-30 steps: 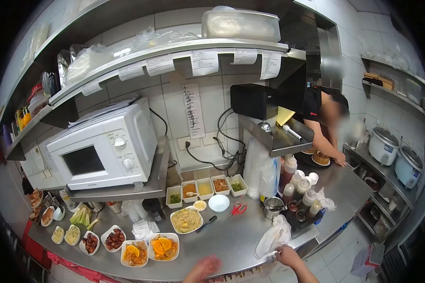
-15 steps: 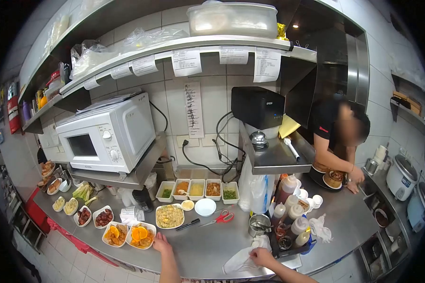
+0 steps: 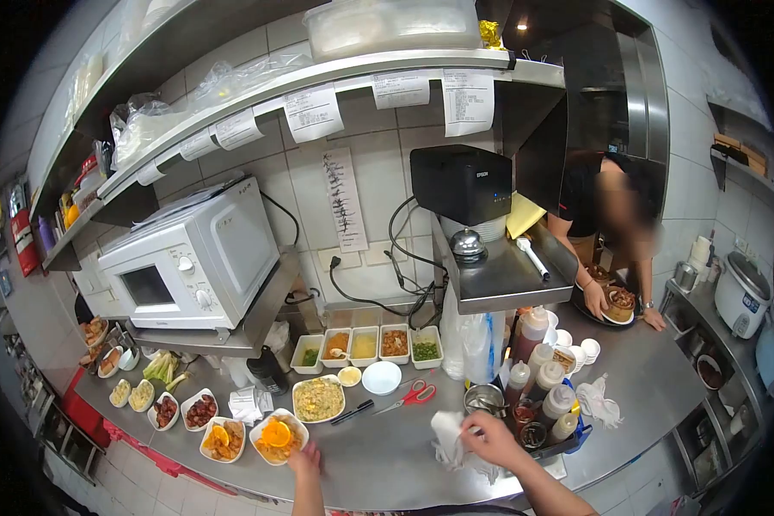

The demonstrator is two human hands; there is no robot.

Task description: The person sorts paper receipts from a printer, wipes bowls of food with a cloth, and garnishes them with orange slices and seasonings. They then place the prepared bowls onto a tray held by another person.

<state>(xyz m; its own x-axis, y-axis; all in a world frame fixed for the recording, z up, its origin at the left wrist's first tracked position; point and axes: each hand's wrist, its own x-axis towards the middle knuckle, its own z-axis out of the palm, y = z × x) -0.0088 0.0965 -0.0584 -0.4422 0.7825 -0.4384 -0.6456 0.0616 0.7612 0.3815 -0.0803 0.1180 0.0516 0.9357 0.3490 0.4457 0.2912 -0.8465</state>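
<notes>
The right hand (image 3: 488, 439) pinches a white cloth (image 3: 449, 430) between its fingers, its crumpled folds hanging at the bench (image 3: 361, 469) near the bottles (image 3: 546, 378). The left hand (image 3: 304, 462), fingers loosely extended, is at the edge of the orange-topped bowl (image 3: 273, 461); whether they touch is unclear. That bowl is filled and garnished, and the rice bowl (image 3: 316, 420) beside it is filled too.

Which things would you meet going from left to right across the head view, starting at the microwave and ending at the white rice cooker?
Microwave → left hand → black pen → red-handled scissors → grasped white cloth → squeeze bottles → crumpled white cloth → white rice cooker
</notes>
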